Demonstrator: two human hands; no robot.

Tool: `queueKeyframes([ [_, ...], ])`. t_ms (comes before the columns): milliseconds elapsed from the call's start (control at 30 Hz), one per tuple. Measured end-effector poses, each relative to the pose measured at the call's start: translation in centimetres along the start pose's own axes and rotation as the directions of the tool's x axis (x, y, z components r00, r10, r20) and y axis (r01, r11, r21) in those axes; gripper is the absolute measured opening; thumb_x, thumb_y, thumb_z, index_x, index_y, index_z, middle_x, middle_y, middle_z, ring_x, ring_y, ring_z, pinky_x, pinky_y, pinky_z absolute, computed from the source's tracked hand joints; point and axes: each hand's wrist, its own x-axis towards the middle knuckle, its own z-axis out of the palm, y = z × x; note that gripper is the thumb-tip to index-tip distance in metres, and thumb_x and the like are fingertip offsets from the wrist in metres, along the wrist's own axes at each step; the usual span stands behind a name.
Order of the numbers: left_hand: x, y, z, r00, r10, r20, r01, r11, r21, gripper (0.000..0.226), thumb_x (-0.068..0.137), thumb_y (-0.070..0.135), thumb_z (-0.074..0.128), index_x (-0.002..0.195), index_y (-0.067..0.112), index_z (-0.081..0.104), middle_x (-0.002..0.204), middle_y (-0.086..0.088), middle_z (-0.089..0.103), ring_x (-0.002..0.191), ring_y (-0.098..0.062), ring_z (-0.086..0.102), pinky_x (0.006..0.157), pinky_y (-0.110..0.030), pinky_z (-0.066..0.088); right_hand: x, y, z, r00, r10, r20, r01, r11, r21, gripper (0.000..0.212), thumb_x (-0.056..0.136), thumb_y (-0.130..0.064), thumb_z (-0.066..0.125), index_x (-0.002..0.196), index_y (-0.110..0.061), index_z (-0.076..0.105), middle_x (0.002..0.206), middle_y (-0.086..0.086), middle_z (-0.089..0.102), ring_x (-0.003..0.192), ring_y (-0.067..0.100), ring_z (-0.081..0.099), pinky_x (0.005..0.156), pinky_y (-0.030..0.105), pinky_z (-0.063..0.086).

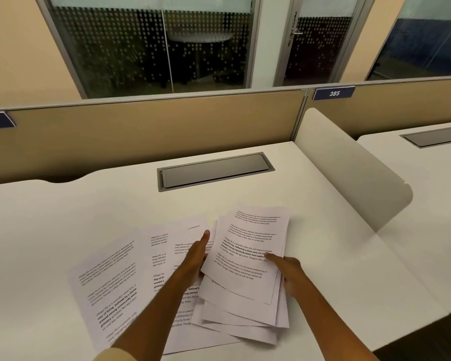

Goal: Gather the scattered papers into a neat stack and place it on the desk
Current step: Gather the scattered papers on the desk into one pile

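Note:
Several printed white sheets lie on the white desk point(63, 217) in front of me. A loose, fanned pile of papers point(248, 280) sits at the centre right. My right hand point(288, 272) grips its right edge, thumb on the top sheet. My left hand point(197, 256) lies flat with fingers stretched out on the sheets beside the pile, touching its left edge. Two or three more sheets point(110, 287) spread out flat to the left, partly under my left forearm.
A grey cable flap point(214, 170) is set into the desk behind the papers. A tan partition point(141, 126) closes the back. A curved white divider point(349, 165) stands to the right, with a second desk point(427, 178) beyond it.

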Motion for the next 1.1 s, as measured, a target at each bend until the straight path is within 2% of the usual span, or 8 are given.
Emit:
queueKeyframes([
  [133, 0.9, -1.3, -0.6, 0.988, 0.131, -0.083, -0.104, 0.957, 0.270, 0.063, 0.080, 0.044, 0.074, 0.129, 0.009, 0.054, 0.137, -0.011, 0.053, 0.120, -0.027, 0.053, 0.100, -0.040, 0.044, -0.5, 0.0, -0.1, 1.000, 0.010, 0.020, -0.009, 0.998, -0.070, 0.027, 0.076, -0.006, 0.079, 0.100, -0.001, 0.069, 0.096, 0.017, 0.073, 0.086, 0.034, 0.070, 0.080, 0.044, 0.059],
  [233, 1.3, -1.9, -0.9, 0.986, 0.136, -0.099, -0.103, 0.954, 0.283, 0.046, 0.070, 0.028, 0.084, 0.109, 0.009, 0.068, 0.117, -0.011, 0.069, 0.100, -0.025, 0.067, 0.093, -0.045, 0.055, -0.7, 0.4, 0.0, 1.000, -0.026, -0.007, 0.025, 0.992, -0.126, 0.013, 0.078, 0.001, 0.074, 0.091, -0.001, 0.069, 0.093, 0.017, 0.071, 0.075, 0.028, 0.068, 0.062, 0.031, 0.055],
  [367, 0.9, -2.0, -1.0, 0.980, 0.165, -0.113, -0.123, 0.942, 0.314, 0.014, 0.076, 0.014, 0.079, 0.086, 0.006, 0.072, 0.094, -0.009, 0.075, 0.085, -0.025, 0.072, 0.083, -0.042, 0.060, -0.5, 1.0, 0.6, 0.997, -0.074, -0.025, 0.066, 0.971, -0.228, 0.007, 0.078, -0.003, 0.074, 0.082, -0.008, 0.070, 0.097, 0.017, 0.073, 0.079, 0.029, 0.068, 0.067, 0.032, 0.056],
  [467, 0.5, -2.1, -1.3, 0.967, 0.197, -0.165, -0.121, 0.916, 0.381, 0.013, 0.077, 0.016, 0.077, 0.079, 0.006, 0.068, 0.089, -0.009, 0.074, 0.085, -0.026, 0.071, 0.076, -0.035, 0.059, -0.5, 1.0, 1.6, 0.992, -0.121, -0.032, 0.104, 0.939, -0.329, 0.005, 0.079, -0.008, 0.073, 0.083, -0.012, 0.071, 0.098, 0.014, 0.074, 0.088, 0.030, 0.070, 0.084, 0.042, 0.058],
  [667, 0.7, -3.1, -2.6, 0.894, 0.299, -0.334, -0.049, 0.805, 0.591, 0.032, 0.077, 0.043, 0.071, 0.099, 0.019, 0.071, 0.115, -0.008, 0.065, 0.105, -0.027, 0.062, 0.091, -0.044, 0.054, -1.7, 0.8, 4.3, 0.976, -0.220, 0.005, 0.195, 0.854, -0.482, 0.022, 0.087, -0.012, 0.063, 0.109, -0.007, 0.067, 0.105, 0.007, 0.070, 0.084, 0.018, 0.060, 0.056, 0.013, 0.042],
  [833, -1.0, -3.1, -3.0, 0.878, 0.185, -0.441, 0.181, 0.726, 0.664, 0.043, 0.084, 0.051, 0.059, 0.119, 0.027, 0.060, 0.132, -0.013, 0.039, 0.127, -0.035, 0.036, 0.104, -0.049, 0.036, -2.2, 1.2, 6.6, 0.975, -0.222, 0.014, 0.197, 0.829, -0.523, 0.035, 0.083, -0.016, 0.064, 0.117, -0.009, 0.061, 0.117, 0.009, 0.065, 0.094, 0.022, 0.062, 0.071, 0.024, 0.049],
  [933, -1.3, -3.7, -3.4, 0.867, 0.227, -0.443, 0.139, 0.744, 0.653, 0.040, 0.082, 0.051, 0.062, 0.115, 0.028, 0.062, 0.131, -0.013, 0.041, 0.126, -0.035, 0.037, 0.105, -0.050, 0.038, -2.3, 1.4, 7.6, 0.977, -0.211, 0.020, 0.189, 0.824, -0.534, 0.047, 0.081, -0.023, 0.066, 0.125, -0.010, 0.057, 0.123, 0.012, 0.062, 0.105, 0.027, 0.061, 0.081, 0.030, 0.052],
  [1100, -1.4, -4.0, -4.6, 0.857, 0.284, -0.430, 0.034, 0.801, 0.598, 0.037, 0.077, 0.052, 0.067, 0.103, 0.025, 0.065, 0.120, -0.010, 0.051, 0.117, -0.033, 0.047, 0.095, -0.041, 0.041, -2.7, 1.4, 9.0, 0.982, -0.175, 0.064, 0.184, 0.862, -0.473, 0.049, 0.085, -0.020, 0.067, 0.130, -0.009, 0.053, 0.125, 0.009, 0.063, 0.102, 0.024, 0.061, 0.076, 0.025, 0.049],
])
